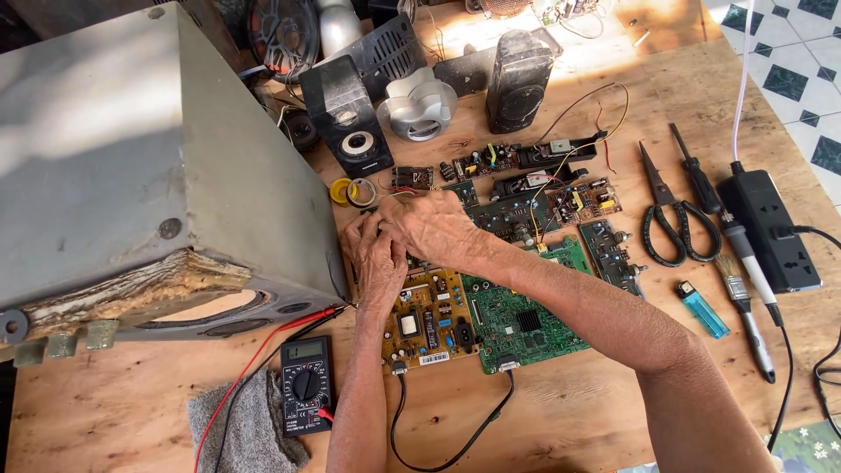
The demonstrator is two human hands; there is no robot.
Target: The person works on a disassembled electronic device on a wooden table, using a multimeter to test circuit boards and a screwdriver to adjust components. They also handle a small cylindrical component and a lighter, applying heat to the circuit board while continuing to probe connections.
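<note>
Both my hands, left hand and right hand, pinch together over the yellow circuit board's far end, mid-tabletop; whatever they grip is hidden.

One head-worn camera looked steeply down from above the near edge of the table, facing toward its far edge. It sat close enough that both forearms entered from the bottom of the frame and the hands met near the centre. The view took in the table's width, from a grey cabinet at the left edge to tiled floor past the right edge.
</note>
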